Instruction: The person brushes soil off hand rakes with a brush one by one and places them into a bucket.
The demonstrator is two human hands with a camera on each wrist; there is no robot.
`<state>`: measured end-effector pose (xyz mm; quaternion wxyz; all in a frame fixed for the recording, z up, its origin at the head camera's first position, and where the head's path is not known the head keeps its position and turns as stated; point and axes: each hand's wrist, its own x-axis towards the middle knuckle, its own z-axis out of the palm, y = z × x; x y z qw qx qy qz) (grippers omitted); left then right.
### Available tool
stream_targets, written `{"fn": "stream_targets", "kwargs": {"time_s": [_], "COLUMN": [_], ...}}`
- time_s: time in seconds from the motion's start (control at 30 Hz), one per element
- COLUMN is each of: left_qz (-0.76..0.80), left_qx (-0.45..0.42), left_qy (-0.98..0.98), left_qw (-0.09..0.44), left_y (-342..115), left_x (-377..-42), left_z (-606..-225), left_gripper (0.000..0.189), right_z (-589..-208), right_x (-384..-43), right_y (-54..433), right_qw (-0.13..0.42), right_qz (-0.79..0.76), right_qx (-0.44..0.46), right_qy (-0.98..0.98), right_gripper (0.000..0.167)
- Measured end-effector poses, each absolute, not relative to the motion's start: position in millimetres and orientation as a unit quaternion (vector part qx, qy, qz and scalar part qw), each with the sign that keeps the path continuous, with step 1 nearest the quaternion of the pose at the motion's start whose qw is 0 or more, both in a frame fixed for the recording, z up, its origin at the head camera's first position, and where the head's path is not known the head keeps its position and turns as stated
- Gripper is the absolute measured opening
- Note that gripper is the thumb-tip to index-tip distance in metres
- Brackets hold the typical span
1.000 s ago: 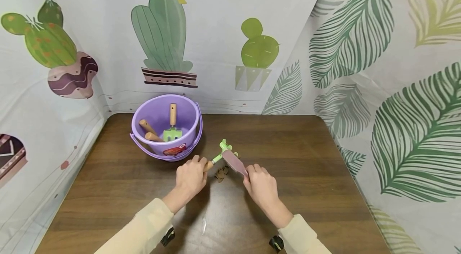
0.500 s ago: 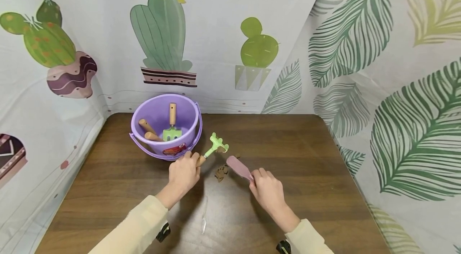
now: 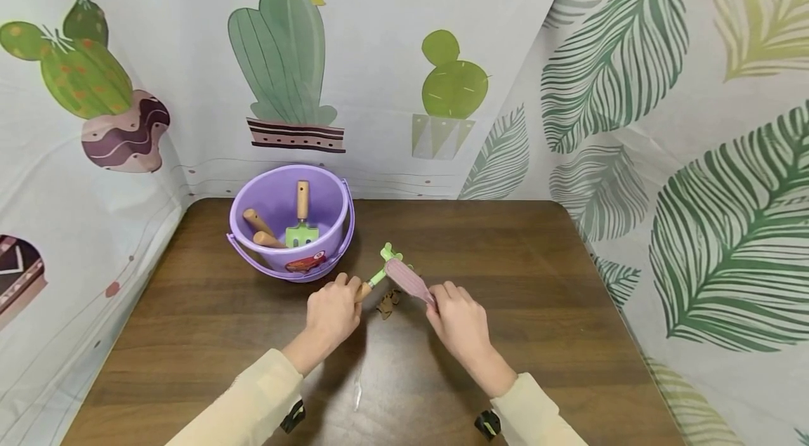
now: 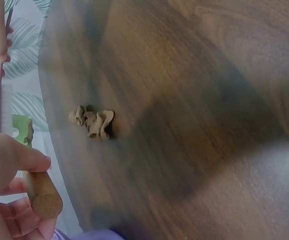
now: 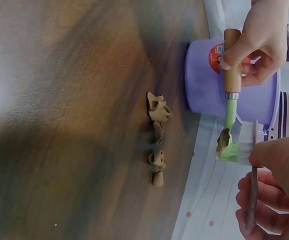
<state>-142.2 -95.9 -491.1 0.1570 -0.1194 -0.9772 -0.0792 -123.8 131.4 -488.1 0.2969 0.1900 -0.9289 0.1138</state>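
Note:
My left hand [image 3: 331, 316] grips the wooden handle of a small green hand rake [image 5: 231, 112]. A lump of brown clay [image 5: 223, 142] clings to the rake's head. In my right hand [image 3: 464, 323] is a pink-backed brush [image 3: 407, 279], its white bristles against the rake head in the right wrist view. The rake's head is partly hidden behind the brush in the head view. Both tools are held above the table. Below them lie several curled brown clay scraps [image 5: 158, 107], in a loose row on the wood.
A purple bucket [image 3: 268, 258] stands at the table's back left, close to my left hand. It holds a green fork [image 3: 302, 235] and other tools with wooden handles. Behind the brown table [image 3: 505, 242] hangs a cloth [image 3: 379, 81] printed with cacti and leaves.
The hands have moved apart and come together again. Half a second ago the rake and brush were separate; now the brush is back over the rake head. The scraps on the table look unmoved.

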Motion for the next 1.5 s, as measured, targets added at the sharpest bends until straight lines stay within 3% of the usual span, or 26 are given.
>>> {"fn": "stream_targets", "kwargs": {"time_s": [0.87, 1.5], "left_qz": [-0.075, -0.088], "left_qx": [-0.115, -0.092], "left_qy": [-0.978, -0.984], "left_qw": [0.16, 0.126], "left_y": [-91, -98], "left_x": [-144, -147], "left_z": [-493, -490], "left_gripper": [0.026, 0.027], "right_z": [-490, -501], "right_x": [-121, -110], "right_y": [121, 140], "right_qw": [0.272, 0.282], "right_qz": [0.081, 0.088], "right_qx": [0.158, 0.173], "right_qy": [-0.946, -0.94], "right_gripper": [0.02, 0.018]}}
